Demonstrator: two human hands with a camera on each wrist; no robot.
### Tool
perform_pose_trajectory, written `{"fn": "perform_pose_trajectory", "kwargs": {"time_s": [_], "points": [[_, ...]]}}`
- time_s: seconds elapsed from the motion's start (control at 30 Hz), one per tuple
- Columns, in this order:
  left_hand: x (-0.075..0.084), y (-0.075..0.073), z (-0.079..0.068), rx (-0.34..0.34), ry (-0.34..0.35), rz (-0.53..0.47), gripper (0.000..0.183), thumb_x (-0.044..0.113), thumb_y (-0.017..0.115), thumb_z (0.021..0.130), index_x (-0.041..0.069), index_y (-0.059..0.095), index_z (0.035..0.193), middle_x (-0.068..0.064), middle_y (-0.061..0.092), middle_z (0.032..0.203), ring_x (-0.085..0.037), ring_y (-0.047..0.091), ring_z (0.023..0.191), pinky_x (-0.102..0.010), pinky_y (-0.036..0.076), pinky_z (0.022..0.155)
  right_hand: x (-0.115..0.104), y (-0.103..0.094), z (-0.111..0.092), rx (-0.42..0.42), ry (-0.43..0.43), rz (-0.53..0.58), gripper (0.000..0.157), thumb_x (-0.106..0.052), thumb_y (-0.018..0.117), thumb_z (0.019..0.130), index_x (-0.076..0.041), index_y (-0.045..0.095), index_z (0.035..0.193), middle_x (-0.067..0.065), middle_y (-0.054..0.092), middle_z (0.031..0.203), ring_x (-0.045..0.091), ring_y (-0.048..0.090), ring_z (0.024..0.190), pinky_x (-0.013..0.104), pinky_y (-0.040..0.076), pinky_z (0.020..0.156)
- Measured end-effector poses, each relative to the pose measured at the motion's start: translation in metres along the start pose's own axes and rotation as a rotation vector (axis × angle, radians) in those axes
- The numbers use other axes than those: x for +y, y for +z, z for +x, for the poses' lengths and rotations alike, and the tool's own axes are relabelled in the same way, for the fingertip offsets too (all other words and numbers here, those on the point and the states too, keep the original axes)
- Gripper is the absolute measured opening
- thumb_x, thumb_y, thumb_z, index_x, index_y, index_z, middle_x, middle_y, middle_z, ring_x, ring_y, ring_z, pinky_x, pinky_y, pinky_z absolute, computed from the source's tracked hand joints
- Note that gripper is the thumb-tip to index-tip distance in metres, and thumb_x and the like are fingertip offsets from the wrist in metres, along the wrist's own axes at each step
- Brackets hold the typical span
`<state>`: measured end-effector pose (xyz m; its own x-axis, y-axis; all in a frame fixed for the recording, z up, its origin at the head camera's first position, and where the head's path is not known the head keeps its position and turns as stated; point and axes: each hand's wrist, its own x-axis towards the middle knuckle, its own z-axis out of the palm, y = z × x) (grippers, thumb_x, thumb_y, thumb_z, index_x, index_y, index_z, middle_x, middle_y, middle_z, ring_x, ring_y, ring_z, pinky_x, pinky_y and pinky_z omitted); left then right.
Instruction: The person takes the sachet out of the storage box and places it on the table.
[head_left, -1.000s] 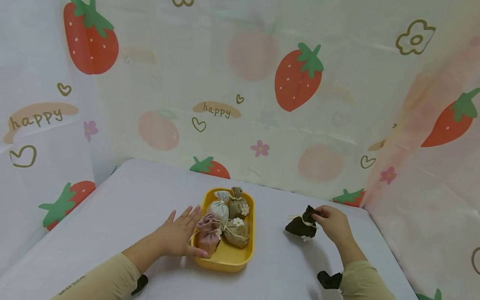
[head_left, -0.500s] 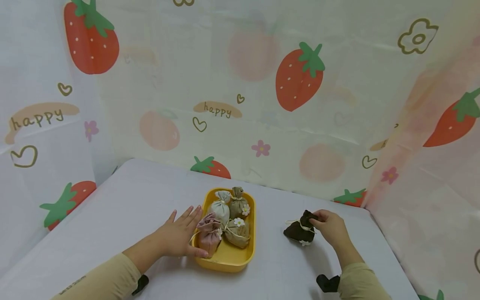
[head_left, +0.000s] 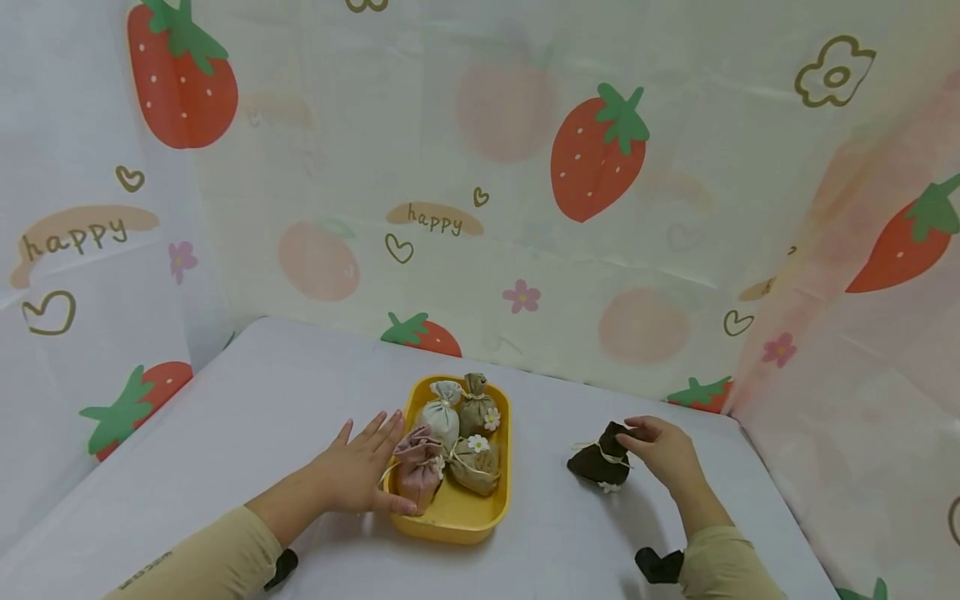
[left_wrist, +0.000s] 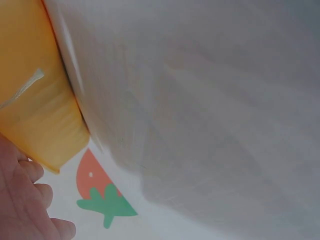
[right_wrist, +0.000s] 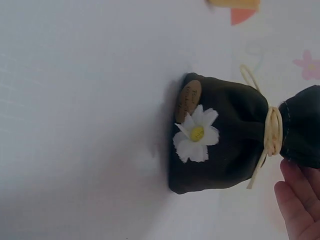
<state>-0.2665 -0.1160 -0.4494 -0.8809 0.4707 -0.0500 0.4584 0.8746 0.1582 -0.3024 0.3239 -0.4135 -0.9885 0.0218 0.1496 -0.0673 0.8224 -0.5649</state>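
Table point(head_left: 300, 375) — four pouches point(head_left: 476, 472) in yellow tray point(head_left: 459, 510); left grip point(head_left: 352, 471) splayed; right grip point(head_left: 666, 454) at dark pouch point(head_left: 600, 467) — hold unclear.

The white table point(head_left: 315, 375) is bordered by pale sheets point(head_left: 337, 150), on which red strawberries point(head_left: 596, 167), pink flowers point(head_left: 521, 296) and "happy" point(head_left: 435, 220) are printed.

Tabletop booth point(head_left: 300, 367) with strawberry-print sheets point(head_left: 450, 275)

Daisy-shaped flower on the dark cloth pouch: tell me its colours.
White petals, yellow centre; the right wrist view shows them best.
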Motion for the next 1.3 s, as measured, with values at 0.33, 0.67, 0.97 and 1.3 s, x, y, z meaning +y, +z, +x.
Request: {"fn": "perform_pose_trajectory", "kwargs": {"time_s": [0.33,0.67,0.97,1.3], "points": [[-0.001,0.002,0.001,-0.005,-0.007,-0.009,0.118,0.083,0.042,0.066,0.007,0.006,0.147,-0.007,0.005,0.154,-0.027,0.003,0.140,-0.061,0.006,0.104,-0.002,-0.008,-0.006,-0.083,0.023,0.043,0.049,-0.039,0.069,0.080,-0.006,0.062,0.116,0.009,0.068,0.101,0.027,0.060,0.097,0.043,0.048,0.078],[-0.002,0.003,0.002,0.011,-0.004,0.003,0.118,0.084,0.041,0.065,0.007,0.006,0.147,-0.007,0.005,0.154,-0.027,0.004,0.140,-0.061,0.008,0.104,0.001,-0.013,-0.014,-0.110,0.014,0.110,0.046,-0.035,0.072,0.078,-0.005,0.063,0.112,0.007,0.068,0.099,0.021,0.063,0.093,0.041,0.049,0.079],[-0.001,0.002,0.000,0.026,0.007,-0.006,0.117,0.083,0.042,0.066,0.006,0.007,0.147,-0.008,0.006,0.153,-0.028,0.005,0.140,-0.062,0.008,0.104,-0.002,-0.017,-0.019,-0.110,-0.011,0.130,0.045,-0.035,0.072,0.078,-0.005,0.065,0.110,0.008,0.068,0.098,0.018,0.063,0.091,0.040,0.049,0.079],[0.001,-0.002,-0.002,0.022,0.013,-0.006,0.117,0.083,0.042,0.066,0.005,0.008,0.147,-0.008,0.007,0.153,-0.028,0.006,0.140,-0.062,0.009,0.104,-0.021,-0.019,-0.019,-0.123,-0.037,0.166,0.040,-0.032,0.070,0.080,-0.006,0.064,0.110,0.007,0.068,0.101,0.017,0.063,0.093,0.041,0.048,0.083]]}}
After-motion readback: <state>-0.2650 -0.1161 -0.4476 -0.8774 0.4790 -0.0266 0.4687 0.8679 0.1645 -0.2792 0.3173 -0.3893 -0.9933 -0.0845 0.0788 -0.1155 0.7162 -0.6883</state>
